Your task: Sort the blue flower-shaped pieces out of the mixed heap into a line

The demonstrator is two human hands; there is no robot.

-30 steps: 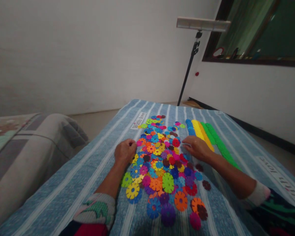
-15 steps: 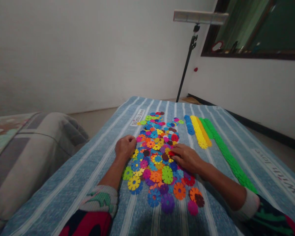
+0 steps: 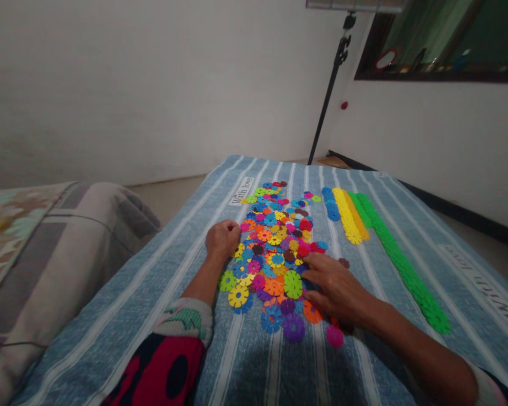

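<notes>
A loose pile of flower-shaped plastic discs (image 3: 275, 259) in many colours lies between my hands on a striped cloth. My left hand (image 3: 223, 238) rests at the pile's left edge with its fingers curled in, and whatever they might hold is hidden. My right hand (image 3: 336, 285) lies over the right side of the pile, palm down. Its fingers are stretched and apart, the tips touching discs near a lime-green disc (image 3: 293, 284). A purple disc (image 3: 293, 327) and a pink disc (image 3: 334, 336) lie at the near end.
Discs arranged by colour form a blue row (image 3: 331, 204), a yellow row (image 3: 347, 217) and a long green row (image 3: 406, 265) on the right. A black stand (image 3: 328, 96) rises behind the cloth-covered table (image 3: 186, 248). Grey bedding (image 3: 93, 242) is at the left.
My right hand has moved nearer to me and its fingers have spread. Some discs now lie farther right beside it. My left hand keeps its place by the pile. The view has shifted slightly.
</notes>
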